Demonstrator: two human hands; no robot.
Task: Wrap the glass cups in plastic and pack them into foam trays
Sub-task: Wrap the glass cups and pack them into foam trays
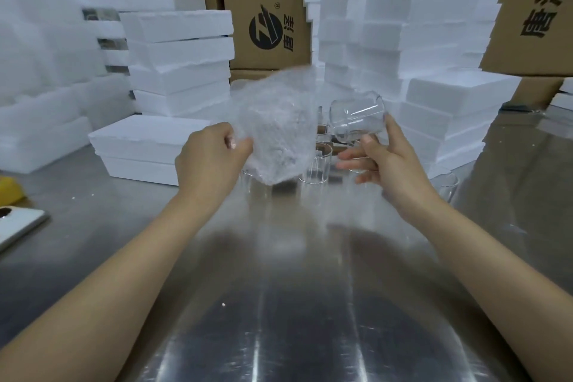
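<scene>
Although foam trays [139, 146] sit stacked to the left of the left hand [210, 152], none shows an open compartment, so a wrapped cup would have nowhere ready to go. That hand pinches only the near edge of the plastic wrap [276, 130] between thumb and curled fingers. Most of the crinkled, blurred plastic hangs free to the right of the pinch, where it could fold on itself or slip out. Whether it is a pouch or a flat sheet I cannot tell. Just below the hanging wrap, bare standing cups [316, 164] rest on the steel table [279, 288], and a swinging corner or a lowered wrist could tip one. Right of the wrap and apart from it, the glass cup [356, 118] lies tilted on its side, unwrapped. The right hand [384, 158] grasps it from beneath, thumb and fingertips on smooth glass. I judge this hold light. Pushing the cup against limp plastic might twist it loose, and a drop would land on glass or steel.
</scene>
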